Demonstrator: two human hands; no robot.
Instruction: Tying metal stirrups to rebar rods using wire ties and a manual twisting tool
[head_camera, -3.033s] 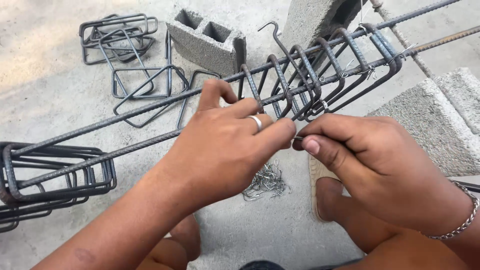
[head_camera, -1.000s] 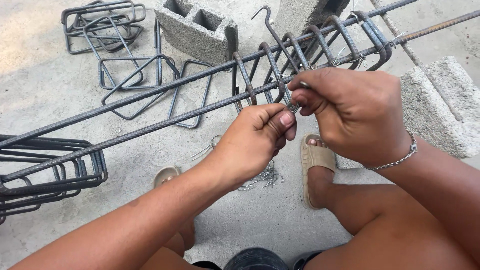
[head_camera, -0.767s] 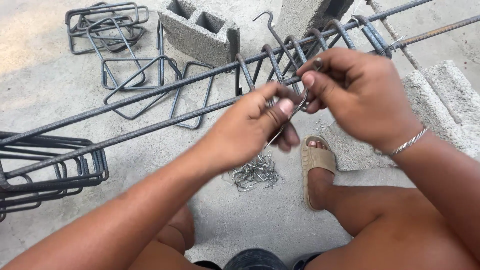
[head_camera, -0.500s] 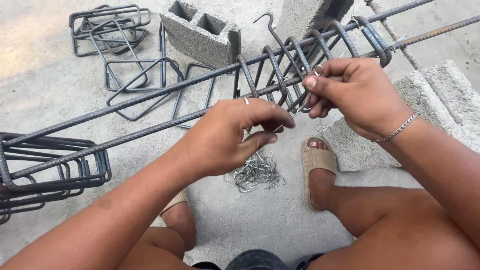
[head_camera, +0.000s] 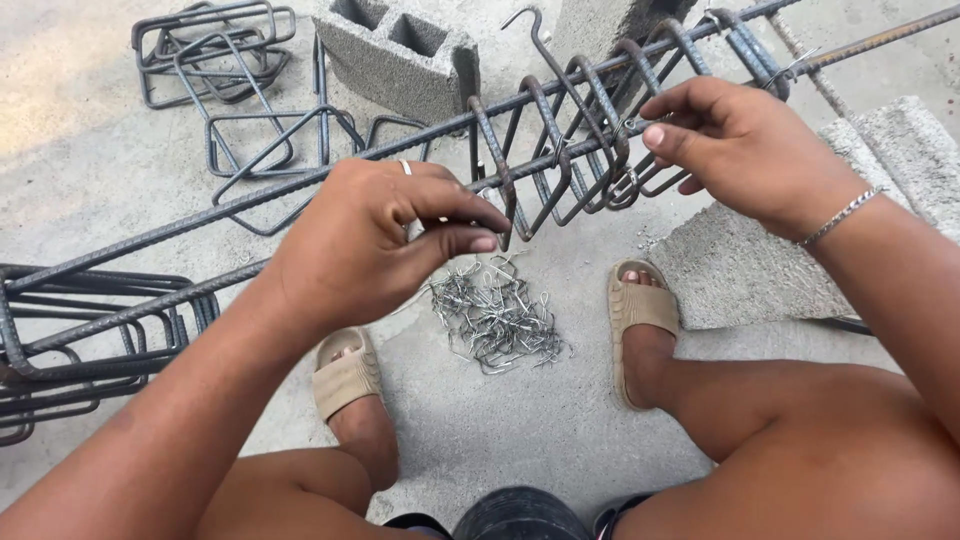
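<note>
A: While the two long bars (head_camera: 330, 175) are lying across the blocks (head_camera: 400, 50), what is sitting on them?

B: Several stirrups (head_camera: 560, 140) are hanging bunched together near the right end, with more lying loose on the floor (head_camera: 120, 140) and another batch (head_camera: 100, 330) threaded at the left.

A: And the hands?

B: The right hand (head_camera: 745, 150) is reaching onto the stirrups, thumb and forefinger pinching what looks like a thin tie wire (head_camera: 640, 125) at a crossing. The left hand (head_camera: 370, 235) is hovering just below the near bar, thumb and forefinger pressed together; whether a wire is between them, I cannot tell.

A: So how should this tie be going?

B: I'd judge the wire should be sitting snug over the crossing, both ends even, with the stirrup standing square to the bar while the twist is tightening.

A: Spare wires?

B: They are lying in a pile (head_camera: 495, 320) between the sandals (head_camera: 345, 380).
</note>
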